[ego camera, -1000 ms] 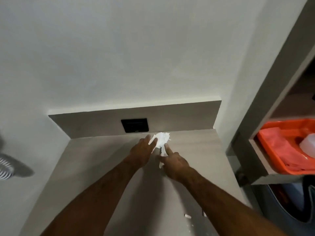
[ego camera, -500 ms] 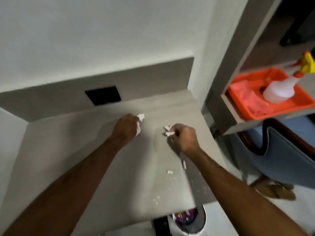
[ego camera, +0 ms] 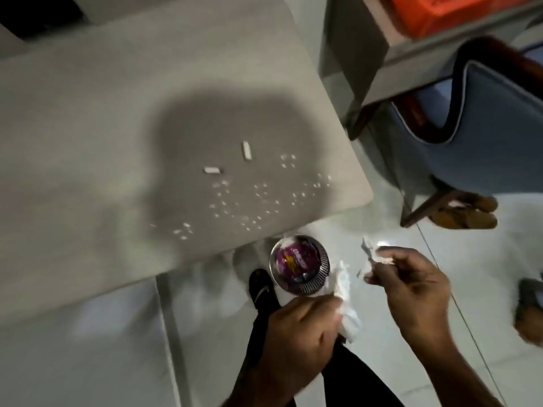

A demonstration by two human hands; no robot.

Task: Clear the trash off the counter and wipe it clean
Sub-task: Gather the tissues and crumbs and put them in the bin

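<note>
— Hands first, from the head view: where are they, and why there?

— Both sit low in the frame, off the counter [ego camera: 88,118] and over the floor. The left hand [ego camera: 296,333], lower centre, has its fingers curled tight around a crumpled white tissue [ego camera: 346,298], which sticks up out of the fist. The right hand [ego camera: 411,286], lower right, pinches smaller white paper scraps [ego camera: 379,255] between thumb and fingertips. My guess is they are held there because the bin [ego camera: 299,264] stands on the floor just left of them, below the counter's near edge.

— So the bin is the target?

— It looks that way. It is round, with a ribbed metal rim and a purple wrapper already inside. Neither hand is directly above its mouth; both are just beside it.

— What remains on the counter?

— Two short white bits [ego camera: 246,151] in the shadowed middle of the frame, and a scatter of white crumbs [ego camera: 249,201] spreading toward the near right corner. Those are too fine to pinch up, so they likely wait for the wipe.

— Anything for wiping in sight?

— An orange tray [ego camera: 440,13] on a shelf at upper right; its contents are cut off. A blue chair [ego camera: 484,113] stands below it.
</note>
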